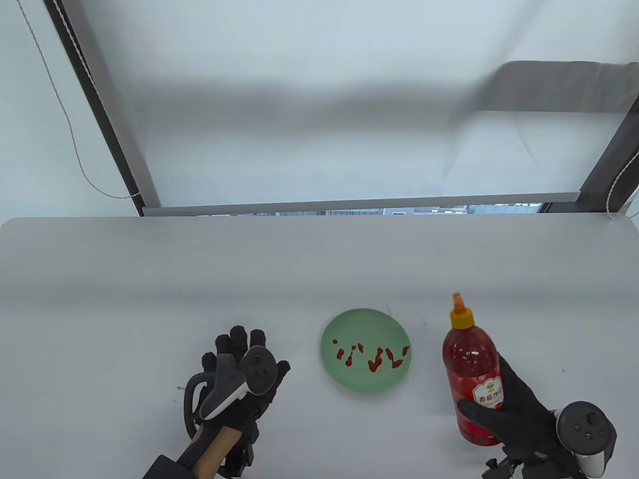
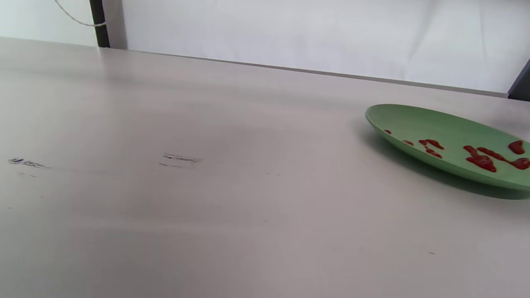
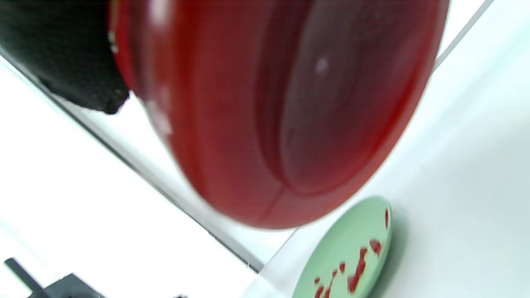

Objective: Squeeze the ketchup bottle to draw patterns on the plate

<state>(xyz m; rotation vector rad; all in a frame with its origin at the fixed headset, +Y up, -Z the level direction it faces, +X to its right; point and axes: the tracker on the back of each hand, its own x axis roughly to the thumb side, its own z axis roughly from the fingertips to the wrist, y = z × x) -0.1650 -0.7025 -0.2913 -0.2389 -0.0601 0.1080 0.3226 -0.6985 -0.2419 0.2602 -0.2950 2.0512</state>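
Note:
A green plate (image 1: 366,319) lies on the table with a row of red ketchup marks (image 1: 372,356) across its middle. It also shows in the left wrist view (image 2: 439,124) and in the right wrist view (image 3: 343,248). My right hand (image 1: 509,409) grips the lower body of a red ketchup bottle (image 1: 469,354) with an orange nozzle cap, upright, right of the plate. In the right wrist view the bottle's base (image 3: 281,107) fills the frame, blurred. My left hand (image 1: 239,369) rests flat on the table left of the plate, fingers spread, holding nothing.
The white table (image 1: 150,279) reaches back to a window frame with a lowered blind (image 1: 349,100). A thin cord (image 1: 65,115) hangs at the far left. Faint scuff marks (image 2: 180,159) show on the tabletop.

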